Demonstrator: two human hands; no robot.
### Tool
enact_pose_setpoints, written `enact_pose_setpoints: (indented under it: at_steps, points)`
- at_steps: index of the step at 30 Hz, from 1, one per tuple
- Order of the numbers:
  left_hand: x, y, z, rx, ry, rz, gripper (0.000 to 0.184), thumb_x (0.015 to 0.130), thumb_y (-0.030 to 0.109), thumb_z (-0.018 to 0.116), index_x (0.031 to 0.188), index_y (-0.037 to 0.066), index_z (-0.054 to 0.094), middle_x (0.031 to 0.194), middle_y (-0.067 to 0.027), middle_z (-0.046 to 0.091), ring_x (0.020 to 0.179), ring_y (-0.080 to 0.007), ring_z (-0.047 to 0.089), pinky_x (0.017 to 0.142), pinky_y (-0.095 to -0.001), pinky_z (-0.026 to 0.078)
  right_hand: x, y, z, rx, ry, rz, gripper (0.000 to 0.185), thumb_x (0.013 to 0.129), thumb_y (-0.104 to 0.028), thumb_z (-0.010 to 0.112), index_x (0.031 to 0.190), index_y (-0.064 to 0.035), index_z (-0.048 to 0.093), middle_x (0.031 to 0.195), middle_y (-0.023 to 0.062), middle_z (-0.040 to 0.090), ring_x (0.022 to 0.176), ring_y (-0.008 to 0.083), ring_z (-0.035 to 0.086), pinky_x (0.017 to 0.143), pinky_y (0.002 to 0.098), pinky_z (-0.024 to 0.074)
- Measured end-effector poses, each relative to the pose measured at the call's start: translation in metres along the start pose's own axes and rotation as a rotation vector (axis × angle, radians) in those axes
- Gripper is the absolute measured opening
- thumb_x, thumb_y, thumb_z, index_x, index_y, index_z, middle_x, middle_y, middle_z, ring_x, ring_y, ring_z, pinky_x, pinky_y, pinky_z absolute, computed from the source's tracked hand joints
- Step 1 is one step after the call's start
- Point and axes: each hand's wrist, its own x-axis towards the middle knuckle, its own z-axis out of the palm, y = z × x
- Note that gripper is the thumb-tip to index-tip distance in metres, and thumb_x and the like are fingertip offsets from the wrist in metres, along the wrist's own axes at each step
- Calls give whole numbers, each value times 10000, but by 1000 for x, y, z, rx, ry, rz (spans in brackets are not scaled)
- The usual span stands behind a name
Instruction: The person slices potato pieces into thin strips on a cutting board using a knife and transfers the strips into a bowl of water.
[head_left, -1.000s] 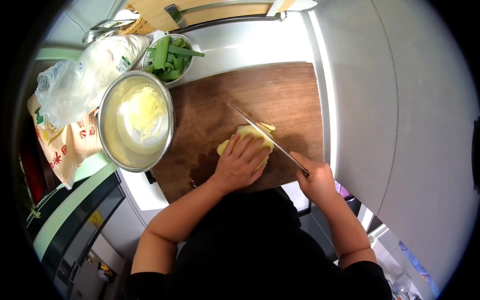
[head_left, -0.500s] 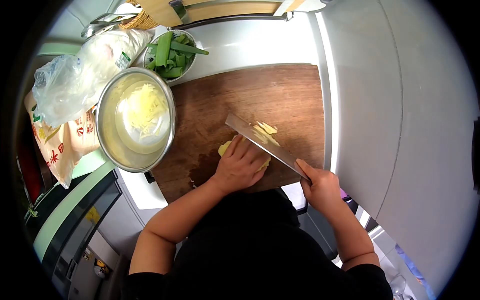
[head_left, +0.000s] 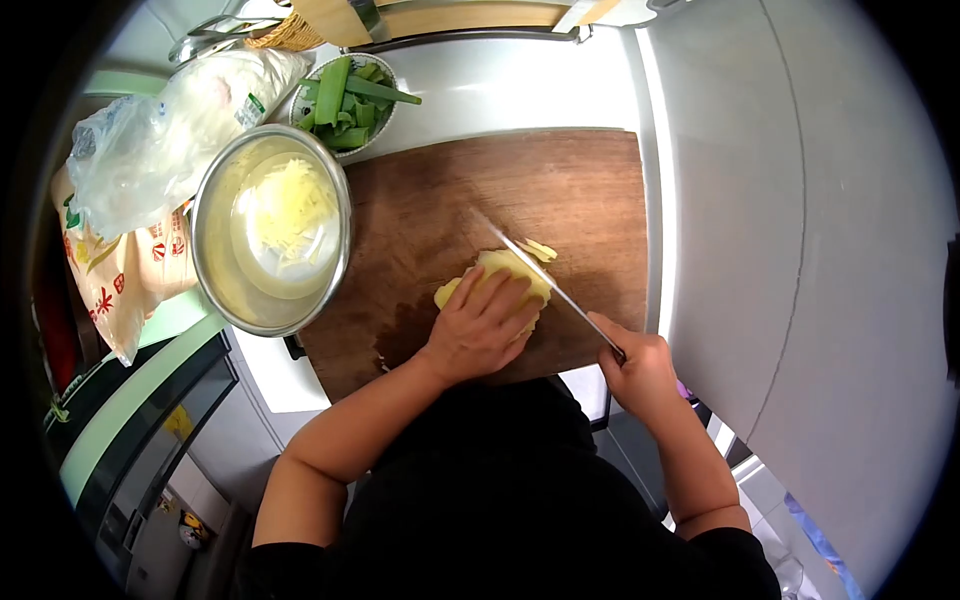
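Where the room closes in to the right of the right fingers (head_left: 608, 326), a plain grey panel (head_left: 720, 200) rises, while a glossy white worktop (head_left: 510, 90) shows beyond both sets of fingers. Directly beneath the fingers lies a broad brown wooden board (head_left: 590, 180), set close to the body, presumably for short, easy reach; its surface is darkened, seemingly damp, just left of the left fingers (head_left: 486, 297). Farther left of them stand a plastic bag (head_left: 200, 110) and a steel bowl (head_left: 222, 285) with pale shreds (head_left: 290, 210) in it, likely kept within arm's reach. Beyond that, well past the left fingers, a small bowl (head_left: 295, 112) holds cut green stalks (head_left: 335, 95). The right fingers wrap firmly around the handle of a knife (head_left: 566, 297), its blade slanting just past the left fingers, a grip that seems meant for control. Partly spread and lightly bent, the left fingers press pale yellow slices (head_left: 505, 264) onto the board, probably against sliding. Smallest, a few strips (head_left: 540, 249) lie across the blade from the left fingers.
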Motion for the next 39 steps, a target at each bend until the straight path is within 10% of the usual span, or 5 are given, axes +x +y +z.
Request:
enact_pose_setpoints:
  at_steps: [22,30,39]
  points:
    - [4,-1,-12,-73,-47,13,469,739,393,680,1146,168,617,1155,-66,535,1162,-279,453,1055,-462,304,8,3,12,17,32,-6,384,710,-38,663,1091,-86,646,736,157,649,626,328,627,563,408,500]
    - [22,-11,-13,-37,-34,166,267,733,343,689,828,113,592,889,-35,539,865,-220,525,747,-336,438,-2,4,4,-63,44,-117,383,711,-30,658,1089,-87,643,715,135,645,602,318,620,546,390,503]
    - [24,-14,-6,-93,-106,135,283,757,271,649,977,93,638,1035,-98,594,1002,-285,545,887,-429,418,-6,2,-4,-135,11,-140,406,708,-55,672,1108,-101,625,637,91,607,544,291,595,488,386,479]
